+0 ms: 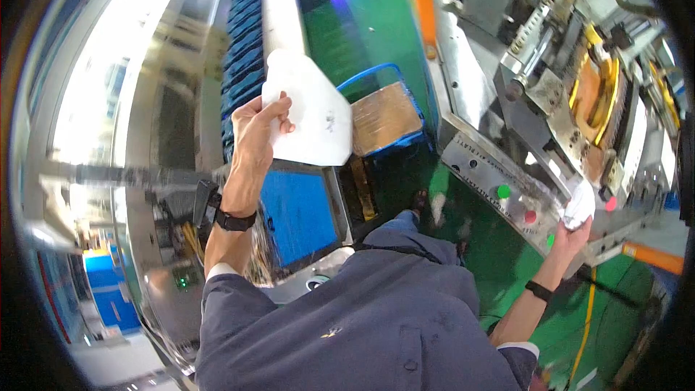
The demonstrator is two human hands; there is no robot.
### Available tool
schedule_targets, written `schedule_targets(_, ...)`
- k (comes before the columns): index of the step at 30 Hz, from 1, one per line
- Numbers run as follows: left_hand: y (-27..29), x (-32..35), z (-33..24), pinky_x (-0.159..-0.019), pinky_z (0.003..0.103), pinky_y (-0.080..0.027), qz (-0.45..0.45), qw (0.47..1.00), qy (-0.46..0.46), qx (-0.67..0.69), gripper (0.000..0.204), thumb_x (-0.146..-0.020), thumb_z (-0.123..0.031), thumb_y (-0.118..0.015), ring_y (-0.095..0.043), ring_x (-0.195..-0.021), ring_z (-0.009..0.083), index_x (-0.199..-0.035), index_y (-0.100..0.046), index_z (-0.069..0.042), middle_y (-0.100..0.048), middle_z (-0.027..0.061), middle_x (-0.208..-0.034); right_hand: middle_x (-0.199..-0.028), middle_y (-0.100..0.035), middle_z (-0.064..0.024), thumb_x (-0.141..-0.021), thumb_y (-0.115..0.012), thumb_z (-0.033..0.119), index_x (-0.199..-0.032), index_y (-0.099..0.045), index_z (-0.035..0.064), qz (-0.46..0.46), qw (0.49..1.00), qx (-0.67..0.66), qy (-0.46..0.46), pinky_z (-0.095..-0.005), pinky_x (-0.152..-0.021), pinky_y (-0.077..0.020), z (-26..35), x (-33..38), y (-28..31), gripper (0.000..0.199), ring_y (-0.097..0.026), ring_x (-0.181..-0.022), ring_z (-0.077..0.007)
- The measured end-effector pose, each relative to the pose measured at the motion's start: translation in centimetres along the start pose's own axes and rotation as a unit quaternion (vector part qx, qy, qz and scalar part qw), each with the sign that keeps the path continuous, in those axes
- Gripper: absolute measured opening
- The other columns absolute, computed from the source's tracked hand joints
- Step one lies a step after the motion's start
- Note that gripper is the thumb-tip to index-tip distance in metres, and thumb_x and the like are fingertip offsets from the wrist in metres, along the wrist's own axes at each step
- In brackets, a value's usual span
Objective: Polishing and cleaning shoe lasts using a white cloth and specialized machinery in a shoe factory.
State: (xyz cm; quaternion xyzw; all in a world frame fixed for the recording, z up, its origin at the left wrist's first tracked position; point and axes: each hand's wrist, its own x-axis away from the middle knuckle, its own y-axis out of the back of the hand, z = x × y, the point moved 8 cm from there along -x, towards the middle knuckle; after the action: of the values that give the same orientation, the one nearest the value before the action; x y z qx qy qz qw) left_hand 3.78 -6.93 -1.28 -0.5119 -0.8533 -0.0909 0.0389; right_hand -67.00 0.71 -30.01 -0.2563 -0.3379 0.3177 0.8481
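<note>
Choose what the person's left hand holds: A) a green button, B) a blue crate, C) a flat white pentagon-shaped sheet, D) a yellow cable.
C: the left hand grips the edge of a flat white sheet with a pointed side, raised above the blue pad.

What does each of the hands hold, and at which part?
The left hand grips a flat white sheet at its left edge. The right hand holds a crumpled white cloth from below.
</note>
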Motion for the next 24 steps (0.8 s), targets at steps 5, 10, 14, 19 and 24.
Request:
schedule_targets(5, -1.7, -10.0, 5.7, -0.051, 0.028, -0.047, 0.083, 0.988, 0.032, -0.123, 0.011, -0.079, -0.003, -0.071, -0.052, -0.052, 0.0121, -0.081, -0.065, 0.006, -0.056, 0.0046, -0.062, -0.132, -0.060, -0.0165, -0.104, -0.039, 0.025, -0.135, -0.049, -0.0015, -0.068, 0.997, 0.029, 0.036, -0.0533, -0.101, -0.0505, -0.8, 2.5, 0.3, 0.043, -0.061, -0.118, -0.0330)
schedule_targets(10, -4.7, -19.3, 17.8, -0.057, 0.031, -0.043, 0.194, 0.958, -0.007, -0.213, 0.025, -0.080, -0.023, -0.072, -0.054, -0.055, 0.0162, -0.077, -0.065, 0.001, -0.060, 0.0052, -0.065, -0.132, -0.060, -0.0155, -0.104, -0.040, 0.026, -0.135, -0.050, 0.0001, -0.056, 0.997, 0.005, 0.059, -0.0513, -0.099, -0.0512, -0.5, 5.3, -1.3, 0.041, -0.061, -0.118, -0.0326)
schedule_targets(14, -5.0, -25.0, 31.5, -0.054, 0.031, -0.049, 0.145, 0.969, 0.029, -0.196, 0.026, -0.075, -0.023, -0.075, -0.060, -0.059, 0.0152, -0.080, -0.065, 0.000, -0.065, 0.0068, -0.069, -0.128, -0.063, -0.0130, -0.103, -0.044, 0.027, -0.133, -0.053, 0.0023, -0.153, 0.982, 0.020, 0.113, -0.0452, -0.096, -0.0540, 0.7, 7.1, -1.0, 0.040, -0.064, -0.114, -0.0283)
schedule_targets(19, -8.6, -31.0, 46.5, -0.052, 0.034, -0.052, 0.185, 0.952, -0.007, -0.244, 0.024, -0.071, -0.018, -0.076, -0.062, -0.055, 0.0156, -0.075, -0.069, 0.005, -0.066, 0.0086, -0.066, -0.121, -0.067, -0.0116, -0.101, -0.047, 0.026, -0.129, -0.056, 0.0017, -0.123, 0.984, -0.072, 0.111, -0.0489, -0.092, -0.0546, 1.9, 7.9, -1.9, 0.039, -0.066, -0.107, -0.0276)
schedule_targets(24, -8.2, -32.2, 49.8, -0.061, 0.040, -0.051, 0.086, 0.890, -0.077, -0.441, 0.035, -0.070, -0.019, -0.073, -0.063, -0.067, 0.0258, -0.087, -0.063, 0.011, -0.066, 0.0163, -0.076, -0.131, -0.061, -0.0139, -0.103, -0.040, 0.028, -0.135, -0.050, -0.0004, -0.131, 0.976, -0.042, 0.169, -0.0500, -0.096, -0.0530, 5.2, 8.7, -2.3, 0.044, -0.062, -0.116, -0.0302)
